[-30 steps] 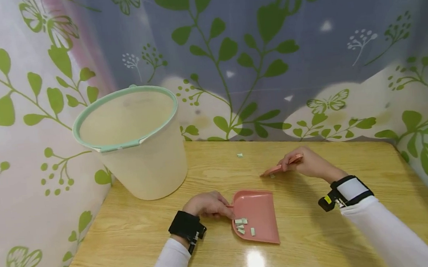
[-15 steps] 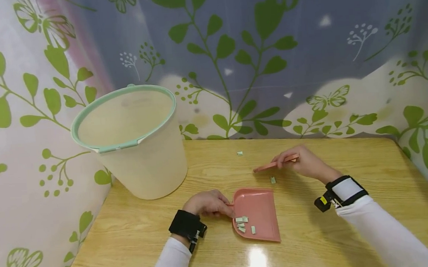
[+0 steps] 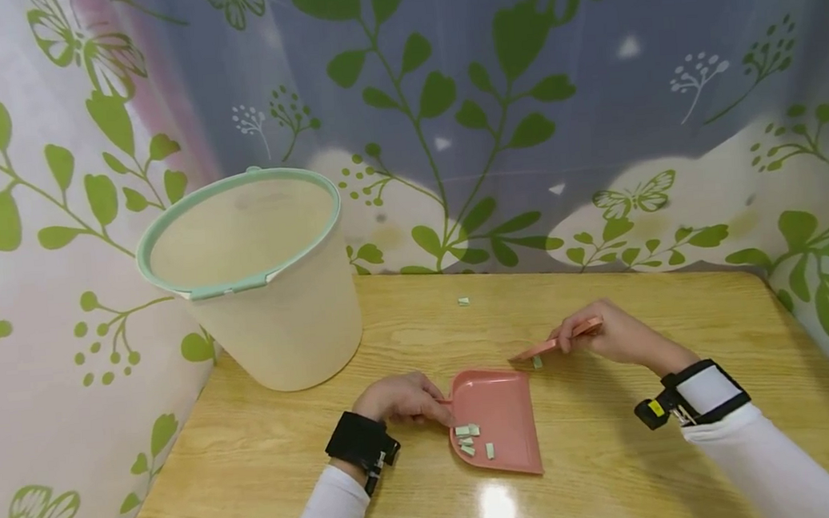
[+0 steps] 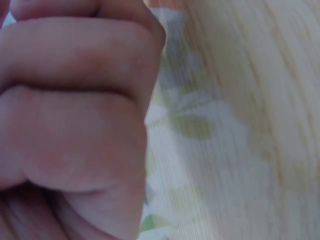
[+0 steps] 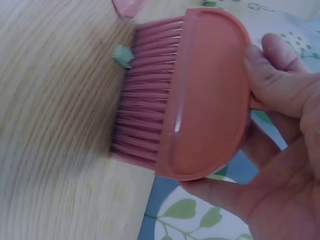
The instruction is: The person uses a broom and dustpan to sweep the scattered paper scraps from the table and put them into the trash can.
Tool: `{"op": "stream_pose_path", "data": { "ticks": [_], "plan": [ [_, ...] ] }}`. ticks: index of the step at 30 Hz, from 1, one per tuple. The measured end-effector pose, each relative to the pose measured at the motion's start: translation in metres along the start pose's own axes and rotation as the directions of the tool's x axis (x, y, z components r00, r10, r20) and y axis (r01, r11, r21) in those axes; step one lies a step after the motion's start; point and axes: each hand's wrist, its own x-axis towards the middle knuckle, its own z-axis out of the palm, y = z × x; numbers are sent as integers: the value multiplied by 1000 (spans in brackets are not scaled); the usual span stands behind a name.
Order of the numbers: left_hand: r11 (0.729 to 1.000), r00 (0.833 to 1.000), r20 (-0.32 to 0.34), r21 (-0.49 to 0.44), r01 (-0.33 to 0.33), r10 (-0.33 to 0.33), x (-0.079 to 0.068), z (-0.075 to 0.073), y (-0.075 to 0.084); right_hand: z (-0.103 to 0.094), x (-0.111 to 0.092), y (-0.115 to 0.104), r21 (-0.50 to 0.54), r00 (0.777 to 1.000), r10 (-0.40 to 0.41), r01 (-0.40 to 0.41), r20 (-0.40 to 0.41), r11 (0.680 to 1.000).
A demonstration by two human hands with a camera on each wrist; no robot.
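A pink dustpan [image 3: 501,413] lies on the table, its wide edge facing right. Several small pale green paper scraps [image 3: 465,432] sit in it near the handle side. My left hand [image 3: 404,398] grips its handle; curled fingers [image 4: 75,120] fill the left wrist view. My right hand [image 3: 596,333] holds a small pink brush [image 5: 207,95] by its handle, thumb along the back of the head. The bristles [image 5: 147,90] meet the table just beyond the dustpan's far right corner. One loose green scrap [image 5: 122,56] lies right at the bristle tips.
A tall cream bucket [image 3: 296,323] with a mint green rim stands at the back left. Another green scrap [image 3: 464,301] lies near the table's far edge. A curtain [image 3: 476,110] with leaf and butterfly prints hangs behind the wooden table [image 3: 416,491].
The brush first lifted leftward off the scrap, then came back down to the right and nearer. The loose scrap has shifted slightly toward the dustpan. My left hand and the dustpan stay put.
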Motion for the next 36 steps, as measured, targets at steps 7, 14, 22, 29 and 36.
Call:
{"op": "stream_pose_path", "data": {
  "ticks": [7,14,22,29,36],
  "plan": [
    [1000,1000,-18,-4,5,-6,0,2,0,-8,-17,-11,-27,1000,-13,13,0,1000],
    [1000,1000,-14,-7,-3,3,-2,2,-1,0,-20,-10,-184,990,11,-37,-142,982],
    [1000,1000,-16,13,-10,10,-1,2,1,16,-35,-22,-214,980,112,-146,-165,966],
    [1000,1000,-20,21,7,-6,0,2,0,21,-50,-43,-121,980,172,-183,-97,976],
    [1000,1000,-21,9,7,-7,0,3,-1,18,-61,-60,-112,987,128,-139,-101,984]
  ]
}}
